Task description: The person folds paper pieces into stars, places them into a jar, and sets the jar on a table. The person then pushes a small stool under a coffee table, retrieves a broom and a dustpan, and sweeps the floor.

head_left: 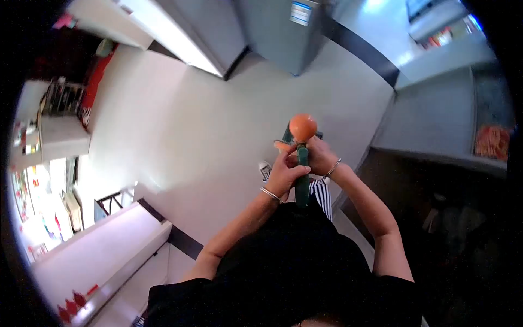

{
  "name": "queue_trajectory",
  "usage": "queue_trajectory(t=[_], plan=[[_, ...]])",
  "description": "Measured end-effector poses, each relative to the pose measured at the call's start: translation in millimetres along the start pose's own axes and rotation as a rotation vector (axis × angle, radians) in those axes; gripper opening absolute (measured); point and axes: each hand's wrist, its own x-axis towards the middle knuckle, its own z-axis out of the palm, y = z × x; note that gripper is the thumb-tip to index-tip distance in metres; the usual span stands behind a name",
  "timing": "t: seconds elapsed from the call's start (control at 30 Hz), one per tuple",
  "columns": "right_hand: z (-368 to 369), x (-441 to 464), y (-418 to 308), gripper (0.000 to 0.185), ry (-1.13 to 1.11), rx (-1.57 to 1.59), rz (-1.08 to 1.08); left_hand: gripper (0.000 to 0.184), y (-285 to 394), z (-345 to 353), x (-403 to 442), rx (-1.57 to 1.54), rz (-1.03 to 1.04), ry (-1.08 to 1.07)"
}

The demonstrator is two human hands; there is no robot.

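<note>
Left hand (pixel 284 175) grasps an elongated, dark green object (pixel 302 188), thumb laid across it. Right hand (pixel 321 158) sits against its upper part; fingers are partly hidden, so their grip cannot be told. A smooth, rounded orange ball (pixel 303 128) shows at the object's far end. Both are above the pale, glossy floor (pixel 218 120).

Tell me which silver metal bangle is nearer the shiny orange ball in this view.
The silver metal right-wrist bangle. It sits closer to the shiny orange ball; the silver metal left-wrist bangle lies lower in the picture and farther off.
</note>
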Motion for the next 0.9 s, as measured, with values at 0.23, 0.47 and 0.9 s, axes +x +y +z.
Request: queue_trajectory(t=[0.23, 0.47, 0.9], plan=[[0, 132, -93, 0.050, -0.170, -0.139, -0.365, 0.078, 103, -95, -17, 0.192, 0.139, 0.184], [-1, 249, -187, 0.044, -0.400, 0.352, -0.210, 0.082, 187, -197, -35, 0.285, 0.175, 0.376], [69, 471, -399, 0.035, -1.073, 1.062, -0.580, 0.073, 276, -361, -118, 0.233, 0.474, 0.839]])
